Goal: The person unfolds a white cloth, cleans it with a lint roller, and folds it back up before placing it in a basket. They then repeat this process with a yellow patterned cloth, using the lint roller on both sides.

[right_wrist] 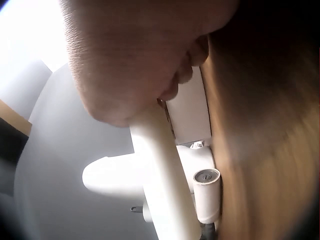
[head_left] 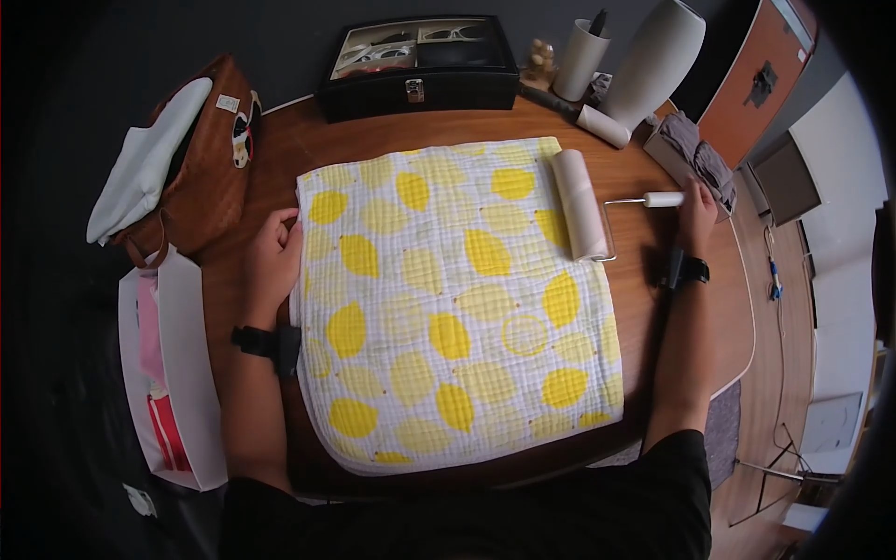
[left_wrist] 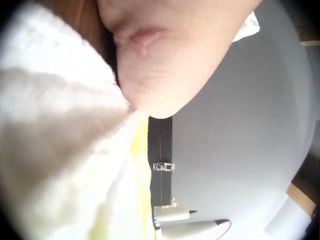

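A white quilted cloth with yellow lemon prints (head_left: 448,299) lies spread flat on the round wooden table (head_left: 691,308). My left hand (head_left: 275,247) grips the cloth's left edge near its far corner; in the left wrist view the palm (left_wrist: 165,60) sits against the bunched white fabric (left_wrist: 60,150). A white lint roller (head_left: 581,205) rests on the cloth's right edge. My right hand (head_left: 695,213) grips its white handle (head_left: 663,199). The right wrist view shows the fingers (right_wrist: 130,60) curled round that handle (right_wrist: 165,170).
A black glasses case (head_left: 417,63) stands at the table's far edge, with a white cup (head_left: 581,58), a tall white vase (head_left: 653,61) and a spare roll (head_left: 602,125) to its right. Folded grey cloths (head_left: 700,159) lie far right. A brown bag (head_left: 187,159) and a white bag (head_left: 173,373) stand left.
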`<action>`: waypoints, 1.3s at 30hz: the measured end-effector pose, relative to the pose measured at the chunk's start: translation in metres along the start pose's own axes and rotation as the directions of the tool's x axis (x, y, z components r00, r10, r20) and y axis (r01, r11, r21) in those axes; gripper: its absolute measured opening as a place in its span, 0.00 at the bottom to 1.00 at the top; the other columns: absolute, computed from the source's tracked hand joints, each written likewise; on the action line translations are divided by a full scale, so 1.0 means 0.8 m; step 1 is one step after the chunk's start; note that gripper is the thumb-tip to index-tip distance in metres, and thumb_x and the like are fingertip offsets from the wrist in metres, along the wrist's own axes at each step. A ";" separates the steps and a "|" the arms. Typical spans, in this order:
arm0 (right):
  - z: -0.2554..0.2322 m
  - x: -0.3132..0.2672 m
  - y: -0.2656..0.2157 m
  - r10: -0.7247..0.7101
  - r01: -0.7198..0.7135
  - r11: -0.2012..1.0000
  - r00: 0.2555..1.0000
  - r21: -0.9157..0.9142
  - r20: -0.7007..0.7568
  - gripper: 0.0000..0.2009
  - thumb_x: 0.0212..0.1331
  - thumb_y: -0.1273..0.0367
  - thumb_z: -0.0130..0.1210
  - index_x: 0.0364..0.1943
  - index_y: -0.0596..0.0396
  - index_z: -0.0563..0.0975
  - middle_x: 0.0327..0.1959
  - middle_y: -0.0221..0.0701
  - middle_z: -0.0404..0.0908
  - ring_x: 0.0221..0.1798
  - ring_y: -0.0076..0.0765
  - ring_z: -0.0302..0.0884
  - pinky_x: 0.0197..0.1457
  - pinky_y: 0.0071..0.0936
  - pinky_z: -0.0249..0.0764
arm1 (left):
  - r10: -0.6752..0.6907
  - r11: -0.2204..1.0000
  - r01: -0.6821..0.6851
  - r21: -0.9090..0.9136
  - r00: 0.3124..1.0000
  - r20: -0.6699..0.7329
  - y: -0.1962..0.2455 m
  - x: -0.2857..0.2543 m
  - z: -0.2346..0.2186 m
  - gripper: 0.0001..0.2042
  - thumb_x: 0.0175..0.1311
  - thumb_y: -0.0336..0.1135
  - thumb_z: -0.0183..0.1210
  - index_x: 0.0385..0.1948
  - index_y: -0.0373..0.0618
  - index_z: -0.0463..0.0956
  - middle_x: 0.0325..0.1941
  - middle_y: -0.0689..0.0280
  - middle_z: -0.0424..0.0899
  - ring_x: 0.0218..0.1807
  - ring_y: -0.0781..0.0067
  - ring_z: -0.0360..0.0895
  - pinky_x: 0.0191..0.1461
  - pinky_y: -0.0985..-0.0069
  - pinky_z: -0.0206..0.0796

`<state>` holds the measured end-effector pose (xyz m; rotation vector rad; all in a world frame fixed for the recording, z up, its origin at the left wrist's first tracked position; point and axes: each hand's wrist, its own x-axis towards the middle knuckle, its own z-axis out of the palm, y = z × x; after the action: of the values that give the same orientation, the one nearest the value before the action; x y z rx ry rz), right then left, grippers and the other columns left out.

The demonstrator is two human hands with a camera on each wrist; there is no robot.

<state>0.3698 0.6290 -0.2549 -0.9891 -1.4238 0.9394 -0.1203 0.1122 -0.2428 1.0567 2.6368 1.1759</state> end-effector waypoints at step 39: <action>0.048 -0.097 -0.270 -0.185 0.286 0.864 0.946 -0.415 0.266 0.14 0.74 0.60 0.68 0.40 0.59 0.88 0.32 0.21 0.85 0.34 0.13 0.74 0.38 0.16 0.64 | -0.042 0.998 0.042 -0.043 0.999 0.019 0.008 0.001 0.001 0.17 0.77 0.40 0.67 0.58 0.39 0.82 0.23 0.72 0.69 0.27 0.81 0.67 0.33 0.75 0.60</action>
<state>0.3208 0.4830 -0.0806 -1.0314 -1.9598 0.5532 -0.1171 0.1161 -0.2388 0.9951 2.5944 1.2033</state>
